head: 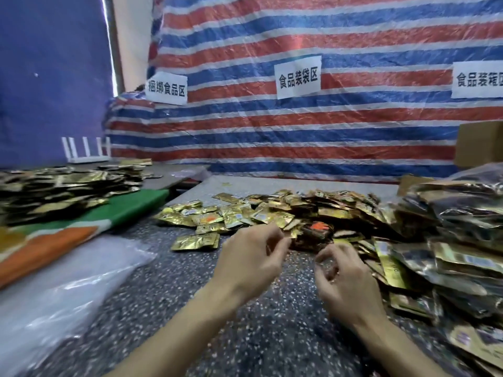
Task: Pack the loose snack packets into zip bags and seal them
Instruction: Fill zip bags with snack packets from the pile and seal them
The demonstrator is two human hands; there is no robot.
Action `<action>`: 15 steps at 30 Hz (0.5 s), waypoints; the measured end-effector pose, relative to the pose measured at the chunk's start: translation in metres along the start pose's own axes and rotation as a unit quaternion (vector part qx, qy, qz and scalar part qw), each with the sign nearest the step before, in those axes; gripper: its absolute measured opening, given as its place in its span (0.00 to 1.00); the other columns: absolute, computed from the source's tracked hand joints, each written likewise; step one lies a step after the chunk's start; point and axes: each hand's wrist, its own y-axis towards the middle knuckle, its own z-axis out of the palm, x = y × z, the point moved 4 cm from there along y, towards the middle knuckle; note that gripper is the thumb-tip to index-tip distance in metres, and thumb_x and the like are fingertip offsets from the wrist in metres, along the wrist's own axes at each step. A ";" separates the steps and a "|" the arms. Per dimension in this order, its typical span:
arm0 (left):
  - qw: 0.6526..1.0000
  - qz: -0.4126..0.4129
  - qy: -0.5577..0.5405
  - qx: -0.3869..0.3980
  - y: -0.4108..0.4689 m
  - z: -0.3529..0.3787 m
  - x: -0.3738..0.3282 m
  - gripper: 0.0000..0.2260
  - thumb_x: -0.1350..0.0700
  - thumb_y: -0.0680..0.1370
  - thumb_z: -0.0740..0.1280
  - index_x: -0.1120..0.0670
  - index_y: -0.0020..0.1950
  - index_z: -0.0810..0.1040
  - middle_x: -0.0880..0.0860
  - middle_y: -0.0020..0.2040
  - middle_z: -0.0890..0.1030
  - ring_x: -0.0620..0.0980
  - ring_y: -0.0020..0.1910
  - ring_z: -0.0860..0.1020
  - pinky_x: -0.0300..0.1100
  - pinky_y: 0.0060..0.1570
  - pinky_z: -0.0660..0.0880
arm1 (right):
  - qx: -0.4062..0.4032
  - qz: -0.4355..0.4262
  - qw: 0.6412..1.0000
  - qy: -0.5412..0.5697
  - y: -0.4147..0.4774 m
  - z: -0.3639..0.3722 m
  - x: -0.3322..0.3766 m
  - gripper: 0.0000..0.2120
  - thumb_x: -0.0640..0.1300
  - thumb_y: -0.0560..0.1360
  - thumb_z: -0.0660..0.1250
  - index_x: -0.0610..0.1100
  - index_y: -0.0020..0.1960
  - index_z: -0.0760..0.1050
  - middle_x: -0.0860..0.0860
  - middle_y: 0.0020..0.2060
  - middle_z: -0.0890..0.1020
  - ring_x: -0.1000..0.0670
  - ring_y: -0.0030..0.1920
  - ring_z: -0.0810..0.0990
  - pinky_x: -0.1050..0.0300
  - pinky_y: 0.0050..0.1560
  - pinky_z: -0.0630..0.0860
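Gold packet heap (285, 210) ahead, filled bags (462, 240) right, clear plastic (68, 289) left

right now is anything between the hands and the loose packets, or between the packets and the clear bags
Nothing visible does. The left hand and right hand are at the near edge of the loose packets, and only bare speckled tabletop lies between that pile and the clear bags on the left.

Striped tarp wall (299, 137) (three paper signs (298, 77) taped on), blue sheet (49, 77) left, speckled tabletop (163, 308)
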 end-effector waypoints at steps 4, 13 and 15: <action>0.986 -0.111 0.121 -0.006 -0.018 -0.031 0.074 0.03 0.52 0.78 0.69 0.45 0.50 0.77 0.41 0.47 0.79 0.39 0.45 0.76 0.39 0.47 0.77 | 0.022 -0.011 1.000 0.009 -0.004 0.002 0.004 0.10 0.41 0.71 0.75 0.52 0.41 0.76 0.60 0.48 0.75 0.61 0.34 0.78 0.66 0.31 0.72; 0.797 -0.414 0.431 0.091 -0.057 -0.097 0.205 0.12 0.55 0.77 0.63 0.50 0.60 0.76 0.53 0.62 0.78 0.55 0.62 0.73 0.47 0.57 0.68 | 0.009 0.003 0.999 0.041 -0.004 0.002 -0.003 0.11 0.46 0.71 0.77 0.55 0.38 0.75 0.62 0.48 0.75 0.58 0.33 0.79 0.52 0.34 0.81; 0.786 -0.411 0.456 0.071 -0.060 -0.102 0.207 0.05 0.57 0.77 0.62 0.50 0.50 0.75 0.52 0.55 0.81 0.54 0.57 0.77 0.45 0.50 0.68 | 0.008 0.008 0.999 0.043 -0.004 0.002 -0.005 0.12 0.46 0.71 0.77 0.56 0.38 0.75 0.63 0.48 0.75 0.57 0.33 0.79 0.51 0.34 0.81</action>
